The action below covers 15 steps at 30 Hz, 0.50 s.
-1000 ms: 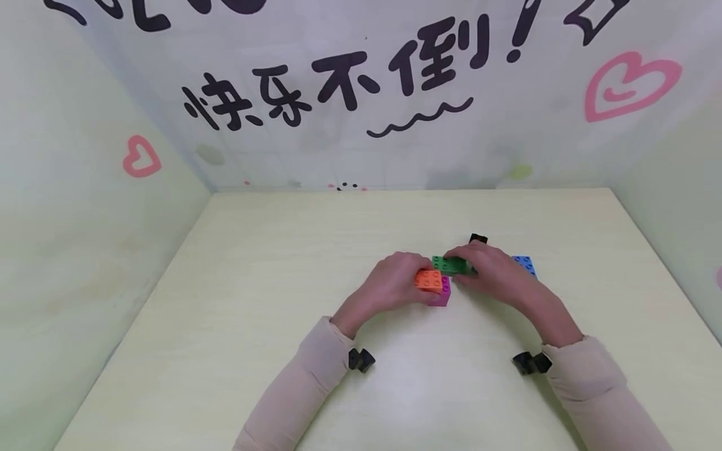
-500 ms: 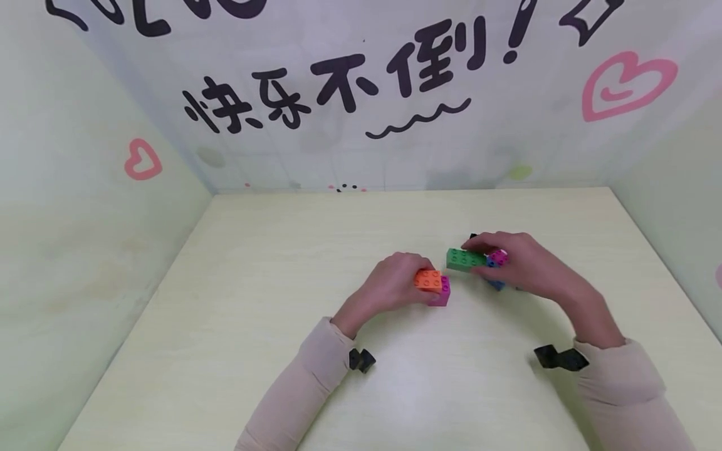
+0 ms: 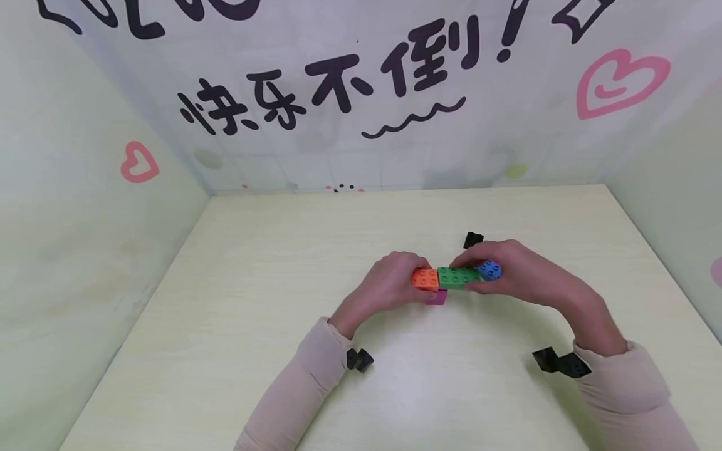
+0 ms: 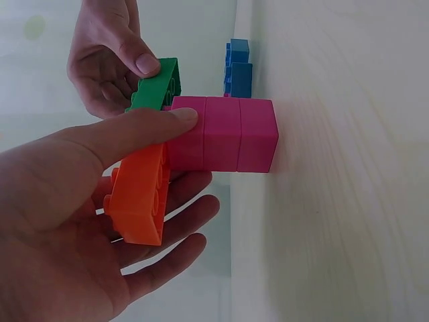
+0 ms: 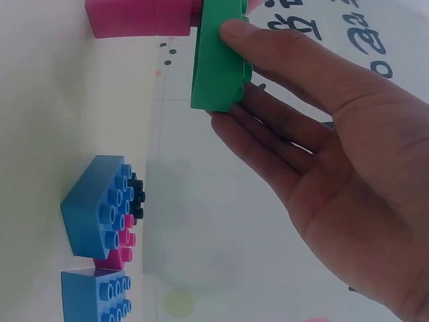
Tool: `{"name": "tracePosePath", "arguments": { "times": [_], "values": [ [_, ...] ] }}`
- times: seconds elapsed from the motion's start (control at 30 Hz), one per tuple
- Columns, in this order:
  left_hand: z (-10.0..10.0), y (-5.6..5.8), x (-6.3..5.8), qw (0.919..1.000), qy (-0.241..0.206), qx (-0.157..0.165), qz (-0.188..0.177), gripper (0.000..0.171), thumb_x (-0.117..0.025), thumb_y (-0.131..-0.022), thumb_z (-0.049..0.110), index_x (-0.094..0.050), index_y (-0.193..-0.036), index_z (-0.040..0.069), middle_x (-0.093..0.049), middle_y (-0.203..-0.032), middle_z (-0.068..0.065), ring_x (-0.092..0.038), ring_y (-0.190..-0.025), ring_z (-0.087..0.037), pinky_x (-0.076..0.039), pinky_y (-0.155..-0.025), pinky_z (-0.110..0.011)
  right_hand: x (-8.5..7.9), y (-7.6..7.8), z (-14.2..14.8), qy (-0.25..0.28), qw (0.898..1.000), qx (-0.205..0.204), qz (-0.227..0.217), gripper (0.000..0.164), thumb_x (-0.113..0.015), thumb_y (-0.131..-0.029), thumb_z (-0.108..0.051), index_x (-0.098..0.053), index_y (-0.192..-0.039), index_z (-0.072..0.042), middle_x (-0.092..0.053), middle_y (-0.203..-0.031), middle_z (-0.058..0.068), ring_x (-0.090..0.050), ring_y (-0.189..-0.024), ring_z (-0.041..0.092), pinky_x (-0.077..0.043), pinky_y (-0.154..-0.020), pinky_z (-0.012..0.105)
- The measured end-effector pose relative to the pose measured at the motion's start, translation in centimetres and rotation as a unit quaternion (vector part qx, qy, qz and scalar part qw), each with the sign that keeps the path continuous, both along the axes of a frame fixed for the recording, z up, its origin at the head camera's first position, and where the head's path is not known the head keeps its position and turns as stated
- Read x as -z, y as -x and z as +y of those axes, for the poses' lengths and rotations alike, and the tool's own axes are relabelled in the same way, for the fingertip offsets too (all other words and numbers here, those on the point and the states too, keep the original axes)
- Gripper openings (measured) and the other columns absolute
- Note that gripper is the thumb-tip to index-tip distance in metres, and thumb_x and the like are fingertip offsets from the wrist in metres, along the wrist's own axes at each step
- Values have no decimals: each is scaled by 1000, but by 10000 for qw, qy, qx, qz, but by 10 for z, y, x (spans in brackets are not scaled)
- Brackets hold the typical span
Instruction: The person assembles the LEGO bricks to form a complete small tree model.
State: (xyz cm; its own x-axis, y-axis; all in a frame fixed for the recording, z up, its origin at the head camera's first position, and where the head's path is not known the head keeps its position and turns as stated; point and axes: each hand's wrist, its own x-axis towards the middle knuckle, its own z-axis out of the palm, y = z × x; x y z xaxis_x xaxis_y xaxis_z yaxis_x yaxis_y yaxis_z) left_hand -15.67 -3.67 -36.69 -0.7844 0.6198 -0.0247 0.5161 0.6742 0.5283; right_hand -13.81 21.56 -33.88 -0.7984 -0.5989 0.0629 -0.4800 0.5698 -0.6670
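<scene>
Green brick (image 3: 458,277): in the right grip (image 3: 510,269), out past its palm on the side facing the left grip (image 3: 389,282); long axis side to side, one end toward each grip; the right grip is the nearer, though the left thumb lies just beside its inner end.
Right grip: pinching the green brick, thumb on the near side, fingers on the far side; the hollow underside faces down, over the stack's right half.
Left grip: holding the pink stack (image 4: 223,134), thumb laid across its upper part, fingers behind.
Pink stack: three bricks high, upright, right at the left thumb and below the green brick; a pink stud shows between the two in the right wrist view; whether the green brick is seated at all, I cannot fully tell.
Orange brick (image 3: 424,279): between the left thumb and fingers, on the stack's left half, overhanging toward the palm; its inner end meets or nearly meets the green one, roughly in line.
Blue bricks (image 5: 94,211): two, below the right grip, apart from it, on the worktop (image 3: 282,250); a small pink brick (image 5: 115,260) lies beside them.
Black brick (image 3: 472,239): beyond the right grip's fingers, farther from the person.
</scene>
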Motion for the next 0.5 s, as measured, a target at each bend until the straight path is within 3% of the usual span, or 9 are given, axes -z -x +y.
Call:
{"name": "tracePosePath", "arguments": {
  "times": [0.5],
  "values": [
    [1, 0, 0, 10000, -3, -19, 81, 34, -85, -77, 32, -72, -101, 13, -59, -82, 12, -52, -75, -8, -42, -63, -21, 2, -1, -7, -298, 9988, 11, 387, 40, -86, -74, -7, -73, -111, -18, -65, -103, -8, -59, -90, 12, -55, -75, 37]
  ]
}}
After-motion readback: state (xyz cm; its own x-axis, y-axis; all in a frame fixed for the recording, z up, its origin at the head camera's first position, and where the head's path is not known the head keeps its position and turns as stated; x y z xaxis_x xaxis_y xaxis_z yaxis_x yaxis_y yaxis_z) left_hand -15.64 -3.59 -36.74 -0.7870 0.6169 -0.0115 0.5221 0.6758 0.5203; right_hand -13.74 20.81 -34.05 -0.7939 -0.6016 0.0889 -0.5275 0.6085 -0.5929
